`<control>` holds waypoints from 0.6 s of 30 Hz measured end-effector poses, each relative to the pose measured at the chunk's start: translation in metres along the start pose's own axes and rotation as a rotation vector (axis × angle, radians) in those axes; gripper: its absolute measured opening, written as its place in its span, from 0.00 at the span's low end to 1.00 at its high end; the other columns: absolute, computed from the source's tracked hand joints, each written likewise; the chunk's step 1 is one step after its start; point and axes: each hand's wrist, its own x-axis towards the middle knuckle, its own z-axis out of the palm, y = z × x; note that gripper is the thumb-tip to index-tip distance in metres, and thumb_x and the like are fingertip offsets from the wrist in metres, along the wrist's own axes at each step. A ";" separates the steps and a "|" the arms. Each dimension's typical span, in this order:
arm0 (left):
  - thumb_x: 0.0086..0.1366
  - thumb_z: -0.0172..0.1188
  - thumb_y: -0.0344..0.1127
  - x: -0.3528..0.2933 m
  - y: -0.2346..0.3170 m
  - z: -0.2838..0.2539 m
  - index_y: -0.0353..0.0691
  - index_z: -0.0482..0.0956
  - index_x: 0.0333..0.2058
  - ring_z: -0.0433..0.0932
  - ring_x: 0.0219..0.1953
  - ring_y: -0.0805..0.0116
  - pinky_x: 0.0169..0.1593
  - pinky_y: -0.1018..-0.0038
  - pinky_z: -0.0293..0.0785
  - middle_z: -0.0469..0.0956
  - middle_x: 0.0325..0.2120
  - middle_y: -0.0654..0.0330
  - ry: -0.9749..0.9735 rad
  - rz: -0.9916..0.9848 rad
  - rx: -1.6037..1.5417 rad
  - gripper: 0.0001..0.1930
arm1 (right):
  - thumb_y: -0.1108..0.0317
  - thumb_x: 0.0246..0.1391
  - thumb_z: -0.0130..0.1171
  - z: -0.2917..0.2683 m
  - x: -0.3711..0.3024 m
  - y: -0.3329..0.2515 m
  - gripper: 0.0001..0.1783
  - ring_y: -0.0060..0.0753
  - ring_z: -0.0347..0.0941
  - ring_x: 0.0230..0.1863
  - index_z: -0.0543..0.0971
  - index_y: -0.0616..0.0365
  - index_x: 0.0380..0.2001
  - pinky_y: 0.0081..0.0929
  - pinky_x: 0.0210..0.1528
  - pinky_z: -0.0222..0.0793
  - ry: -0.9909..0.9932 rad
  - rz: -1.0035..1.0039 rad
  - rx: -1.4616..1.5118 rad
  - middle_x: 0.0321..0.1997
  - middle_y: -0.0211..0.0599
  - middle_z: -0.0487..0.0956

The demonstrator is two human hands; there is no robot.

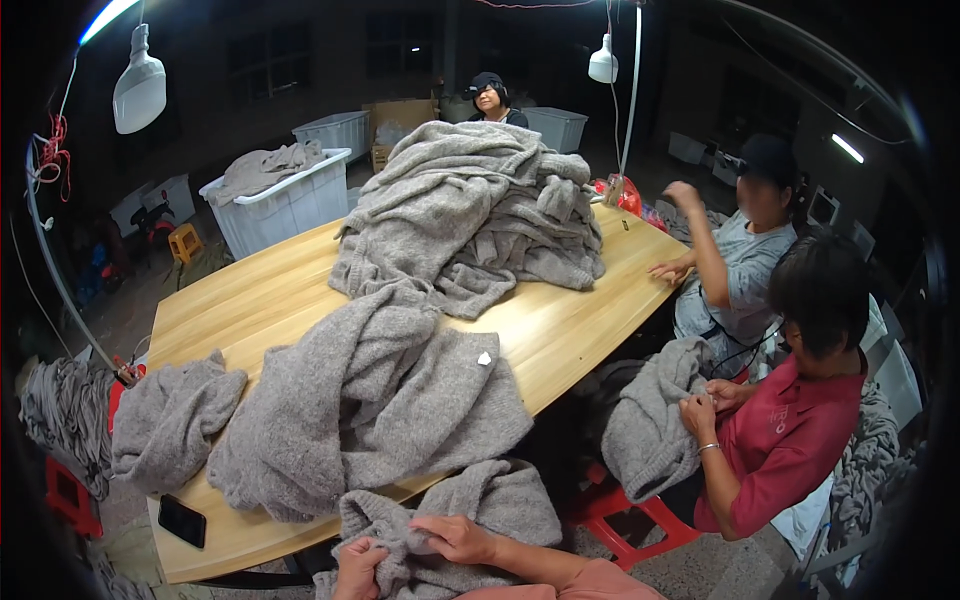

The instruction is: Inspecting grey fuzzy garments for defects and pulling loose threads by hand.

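A grey knitted garment [497, 500] lies bunched over my lap at the table's near edge. My left hand [360, 568] is closed on a fold of it at the lower left. Just to the right, my right hand [458, 540] pinches the same knit, fingertips pointing left. What lies between the fingers is too small to make out. Beyond my hands, another grey knitted garment [375, 400] spreads across the near part of the table, a small white scrap [484, 358] on it.
A tall heap of grey knits [460, 215] covers the far middle of the wooden table [240, 290]. A phone [182, 521] lies at the near left corner. On the right, a person in red [790, 430] handles another grey knit. A white bin [285, 205] stands behind the table.
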 end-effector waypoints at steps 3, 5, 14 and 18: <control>0.46 0.53 0.20 -0.002 0.008 0.005 0.33 0.73 0.21 0.72 0.20 0.75 0.26 0.79 0.69 0.75 0.19 0.61 0.020 0.045 0.029 0.03 | 0.79 0.38 0.51 0.005 0.005 0.007 0.19 0.43 0.73 0.32 0.71 0.60 0.39 0.29 0.32 0.69 -0.160 -0.035 -0.109 0.30 0.43 0.75; 0.47 0.54 0.21 -0.008 0.014 0.016 0.35 0.71 0.19 0.70 0.19 0.79 0.24 0.81 0.67 0.73 0.17 0.63 0.028 0.116 0.060 0.04 | 0.79 0.37 0.52 0.005 0.004 0.000 0.18 0.43 0.73 0.31 0.72 0.60 0.38 0.29 0.31 0.69 -0.091 0.008 -0.111 0.30 0.43 0.75; 0.49 0.53 0.21 -0.014 0.023 0.019 0.33 0.73 0.22 0.73 0.21 0.75 0.28 0.79 0.70 0.75 0.20 0.60 0.102 0.186 0.022 0.02 | 0.82 0.38 0.51 0.007 0.012 -0.002 0.14 0.45 0.70 0.32 0.72 0.62 0.33 0.30 0.32 0.66 -0.030 -0.171 -0.013 0.31 0.43 0.72; 0.50 0.50 0.20 -0.010 0.032 0.019 0.31 0.74 0.25 0.75 0.23 0.71 0.30 0.77 0.72 0.77 0.24 0.57 0.075 0.179 -0.137 0.04 | 0.82 0.38 0.51 0.016 0.009 -0.012 0.13 0.45 0.70 0.32 0.72 0.63 0.32 0.29 0.32 0.66 -0.090 -0.160 0.106 0.30 0.43 0.71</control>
